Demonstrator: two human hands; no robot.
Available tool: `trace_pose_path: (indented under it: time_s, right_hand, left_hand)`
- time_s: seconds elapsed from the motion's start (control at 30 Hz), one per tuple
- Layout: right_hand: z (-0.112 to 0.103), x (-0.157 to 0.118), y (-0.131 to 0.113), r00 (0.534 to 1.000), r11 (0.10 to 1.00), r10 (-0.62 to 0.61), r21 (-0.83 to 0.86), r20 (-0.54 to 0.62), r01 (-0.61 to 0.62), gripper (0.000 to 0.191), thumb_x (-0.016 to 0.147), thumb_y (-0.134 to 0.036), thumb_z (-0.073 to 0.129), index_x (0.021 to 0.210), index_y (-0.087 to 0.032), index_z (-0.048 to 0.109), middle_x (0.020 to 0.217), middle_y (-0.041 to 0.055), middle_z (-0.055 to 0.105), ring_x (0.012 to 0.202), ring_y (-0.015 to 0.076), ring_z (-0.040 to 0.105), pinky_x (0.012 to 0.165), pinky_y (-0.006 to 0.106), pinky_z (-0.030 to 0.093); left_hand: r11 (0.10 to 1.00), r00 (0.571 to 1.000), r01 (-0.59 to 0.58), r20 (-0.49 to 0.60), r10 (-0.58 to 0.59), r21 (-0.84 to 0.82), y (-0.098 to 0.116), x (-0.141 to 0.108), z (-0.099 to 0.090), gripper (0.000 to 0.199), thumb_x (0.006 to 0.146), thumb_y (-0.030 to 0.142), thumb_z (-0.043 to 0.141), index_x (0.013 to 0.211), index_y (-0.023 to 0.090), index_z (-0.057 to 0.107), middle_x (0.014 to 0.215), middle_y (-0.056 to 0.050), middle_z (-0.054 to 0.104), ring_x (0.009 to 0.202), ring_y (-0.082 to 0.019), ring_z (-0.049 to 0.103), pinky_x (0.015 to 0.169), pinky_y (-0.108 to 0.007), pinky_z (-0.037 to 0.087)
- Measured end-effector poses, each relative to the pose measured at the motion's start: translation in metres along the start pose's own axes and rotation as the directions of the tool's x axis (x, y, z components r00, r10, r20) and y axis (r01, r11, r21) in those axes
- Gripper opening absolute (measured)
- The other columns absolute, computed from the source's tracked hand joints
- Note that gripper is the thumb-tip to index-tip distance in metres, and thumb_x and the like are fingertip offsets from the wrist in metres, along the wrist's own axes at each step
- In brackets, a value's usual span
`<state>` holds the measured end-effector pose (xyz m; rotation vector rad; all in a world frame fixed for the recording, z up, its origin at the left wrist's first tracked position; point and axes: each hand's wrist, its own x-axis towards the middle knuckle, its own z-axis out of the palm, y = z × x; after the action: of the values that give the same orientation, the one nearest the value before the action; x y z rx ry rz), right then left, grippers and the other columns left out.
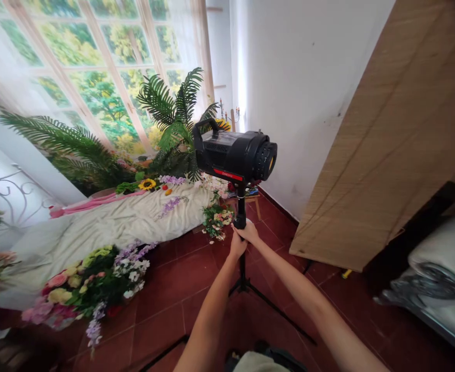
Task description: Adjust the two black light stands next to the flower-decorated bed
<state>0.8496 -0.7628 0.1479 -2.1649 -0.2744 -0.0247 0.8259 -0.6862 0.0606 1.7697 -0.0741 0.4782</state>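
A black studio light (pixel 227 152) with a top handle and a red label sits on a black light stand (pixel 242 268). Both of my arms reach forward to the stand's pole, below the light. My left hand (pixel 238 244) is closed around the pole. Slightly higher, my right hand (pixel 249 231) also grips it, close against the left. Some fingers are hidden behind the pole and each other. The stand's legs spread over the red tiled floor (pixel 161 289) in front of my feet.
To the left is a bed (pixel 107 222) draped in cream cloth, with flowers (pixel 76 284) along its side. Palm leaves (pixel 173 103) rise before a window scene (pixel 107 77). A woven bamboo panel (pixel 359 155) leans at the right, near a silver-framed cushioned seat (pixel 444 279).
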Motion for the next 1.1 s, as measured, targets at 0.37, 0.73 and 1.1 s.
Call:
trace_pose_path:
  time_s: [0.37, 0.73, 1.1]
  right_hand:
    - [-0.035, 0.043, -0.068, 0.983, 0.951, -0.147, 0.256, -0.110, 0.171, 0.029, 0.072, -0.037, 0.060, 0.057, -0.013, 0.064, 0.054, 0.0057, 0.065, 0.052, 0.0145, 0.062, 0.053, 0.020, 0.047]
    - [-0.078, 0.048, -0.128, 0.971, 0.920, -0.214, 0.311, -0.107, 0.237, 0.044, 0.073, -0.051, 0.058, 0.052, -0.013, 0.060, 0.047, 0.0053, 0.061, 0.049, 0.0150, 0.062, 0.056, 0.022, 0.049]
    - [-0.032, 0.037, -0.066, 0.985, 0.946, -0.143, 0.278, -0.096, 0.165, 0.025, 0.070, -0.036, 0.062, 0.059, -0.013, 0.062, 0.053, 0.0049, 0.064, 0.055, 0.0164, 0.062, 0.051, 0.021, 0.047]
  left_hand:
    - [0.994, 0.996, 0.090, -0.002, -0.090, 0.059, 0.017, -0.004, -0.003, 0.040, 0.076, 0.042, 0.058, 0.104, 0.018, 0.043, 0.091, -0.005, 0.057, 0.082, -0.016, 0.056, 0.076, -0.029, 0.044]
    - [0.983, 0.974, 0.182, -0.143, -0.178, 0.017, 0.033, 0.002, 0.002, 0.035, 0.067, 0.041, 0.065, 0.090, 0.018, 0.053, 0.076, -0.001, 0.059, 0.071, -0.015, 0.058, 0.068, -0.025, 0.044]
    - [0.969, 0.958, 0.226, -0.161, -0.239, -0.099, 0.023, 0.034, 0.012, 0.024, 0.060, 0.033, 0.065, 0.050, 0.015, 0.053, 0.047, 0.000, 0.053, 0.043, -0.010, 0.049, 0.044, -0.021, 0.037]
